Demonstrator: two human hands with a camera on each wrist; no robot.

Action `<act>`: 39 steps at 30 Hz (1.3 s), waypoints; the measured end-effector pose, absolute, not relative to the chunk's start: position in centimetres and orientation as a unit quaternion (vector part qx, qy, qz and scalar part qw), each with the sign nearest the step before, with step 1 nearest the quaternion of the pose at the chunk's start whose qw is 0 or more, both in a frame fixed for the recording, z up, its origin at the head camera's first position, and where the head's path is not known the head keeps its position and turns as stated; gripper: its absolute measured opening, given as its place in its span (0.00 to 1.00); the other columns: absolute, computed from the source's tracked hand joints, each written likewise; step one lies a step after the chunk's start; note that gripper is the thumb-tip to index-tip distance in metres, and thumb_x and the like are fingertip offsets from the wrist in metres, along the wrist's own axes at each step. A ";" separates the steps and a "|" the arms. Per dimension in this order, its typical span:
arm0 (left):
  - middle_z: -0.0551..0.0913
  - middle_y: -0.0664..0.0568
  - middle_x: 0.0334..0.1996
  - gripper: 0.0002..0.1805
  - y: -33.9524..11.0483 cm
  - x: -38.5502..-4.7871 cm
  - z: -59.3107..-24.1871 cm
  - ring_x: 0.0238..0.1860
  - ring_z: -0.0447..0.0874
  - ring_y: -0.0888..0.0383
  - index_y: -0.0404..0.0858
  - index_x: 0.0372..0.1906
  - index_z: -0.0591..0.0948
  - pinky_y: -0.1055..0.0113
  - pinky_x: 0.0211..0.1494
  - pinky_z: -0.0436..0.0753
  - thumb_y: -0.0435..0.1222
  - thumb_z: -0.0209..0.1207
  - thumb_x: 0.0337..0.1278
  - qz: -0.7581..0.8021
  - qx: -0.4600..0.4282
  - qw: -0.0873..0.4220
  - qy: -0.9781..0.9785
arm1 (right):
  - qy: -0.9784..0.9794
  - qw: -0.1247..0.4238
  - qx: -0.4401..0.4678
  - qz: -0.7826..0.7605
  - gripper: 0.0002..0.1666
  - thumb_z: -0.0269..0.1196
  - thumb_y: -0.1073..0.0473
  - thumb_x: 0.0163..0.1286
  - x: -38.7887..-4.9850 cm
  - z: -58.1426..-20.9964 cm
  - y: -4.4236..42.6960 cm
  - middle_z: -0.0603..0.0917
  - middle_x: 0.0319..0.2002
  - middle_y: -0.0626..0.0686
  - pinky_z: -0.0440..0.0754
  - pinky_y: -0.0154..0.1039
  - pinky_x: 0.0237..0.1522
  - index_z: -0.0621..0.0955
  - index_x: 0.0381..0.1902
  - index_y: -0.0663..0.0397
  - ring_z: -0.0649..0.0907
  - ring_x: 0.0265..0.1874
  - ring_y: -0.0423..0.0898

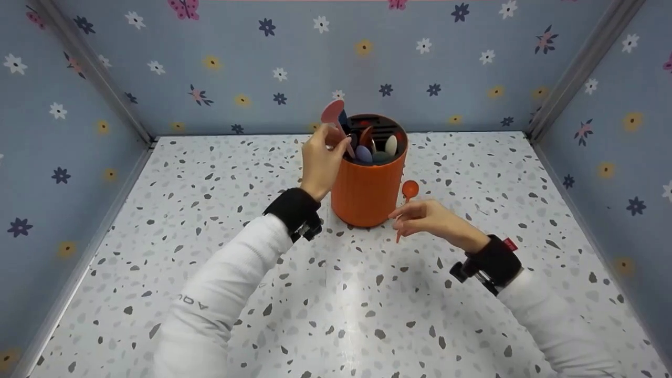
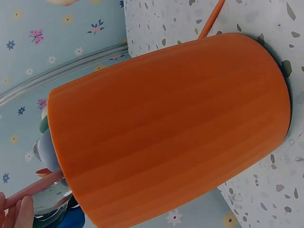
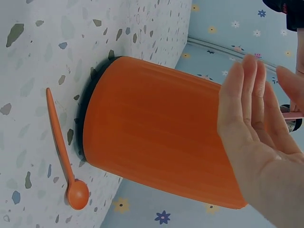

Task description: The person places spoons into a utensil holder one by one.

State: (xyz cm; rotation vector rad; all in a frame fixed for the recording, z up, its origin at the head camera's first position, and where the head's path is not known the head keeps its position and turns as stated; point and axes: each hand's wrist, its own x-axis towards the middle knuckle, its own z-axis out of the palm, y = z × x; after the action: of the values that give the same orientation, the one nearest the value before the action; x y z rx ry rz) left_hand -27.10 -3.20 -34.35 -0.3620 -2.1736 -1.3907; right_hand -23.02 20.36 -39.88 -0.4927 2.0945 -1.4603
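Observation:
An orange utensil holder point(image 1: 367, 194) stands upright on the speckled table, with several utensils in it. Over its left rim my left hand point(image 1: 325, 157) pinches the handle of a pink utensil with a broad rounded head point(image 1: 332, 112). The handle point(image 2: 33, 191) reaches down into the holder. To the right of the holder, an orange spoon point(image 3: 59, 142) lies flat on the table. My right hand point(image 1: 433, 220) hovers above that spoon, apart from it, fingers extended and holding nothing. In the head view it hides part of the spoon's handle.
Inside the holder a purple utensil head point(image 1: 363, 154) and a cream one point(image 1: 391, 145) show beside a slotted black insert point(image 1: 380, 126). Flower-patterned panels point(image 1: 304, 58) wall the table point(image 1: 226, 210) at the back and both sides.

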 end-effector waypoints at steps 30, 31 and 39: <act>0.79 0.46 0.20 0.09 -5.8 -24.5 -43.1 0.22 0.79 0.50 0.26 0.34 0.77 0.68 0.22 0.81 0.31 0.53 0.56 -0.643 0.018 0.057 -0.764 | 0.781 0.250 -0.118 -0.560 0.23 0.56 0.58 0.63 -26.0 -42.4 23.4 0.75 0.48 0.64 0.78 0.41 0.47 0.71 0.54 0.65 0.80 0.41 0.49; 0.79 0.47 0.20 0.09 -5.9 -24.3 -43.4 0.22 0.79 0.49 0.26 0.35 0.77 0.68 0.22 0.81 0.31 0.52 0.56 -0.648 0.021 0.047 -0.760 | 0.781 0.246 -0.115 -0.562 0.24 0.55 0.59 0.64 -26.4 -42.4 23.5 0.76 0.47 0.64 0.77 0.41 0.47 0.70 0.55 0.66 0.79 0.41 0.49; 0.79 0.42 0.22 0.09 -6.0 -22.4 -45.0 0.19 0.78 0.55 0.26 0.35 0.76 0.67 0.24 0.82 0.29 0.50 0.54 -0.679 0.039 -0.005 -0.733 | 0.800 0.214 -0.057 -0.557 0.21 0.52 0.64 0.64 -28.4 -42.8 22.8 0.77 0.44 0.66 0.78 0.43 0.46 0.69 0.53 0.72 0.80 0.38 0.48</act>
State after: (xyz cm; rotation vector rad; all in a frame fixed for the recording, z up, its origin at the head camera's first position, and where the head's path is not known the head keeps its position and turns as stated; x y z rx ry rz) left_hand -22.40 -5.99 -45.02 0.1230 -2.3092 -2.1399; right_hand -28.37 22.78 -42.76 -0.1573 2.2196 -1.5466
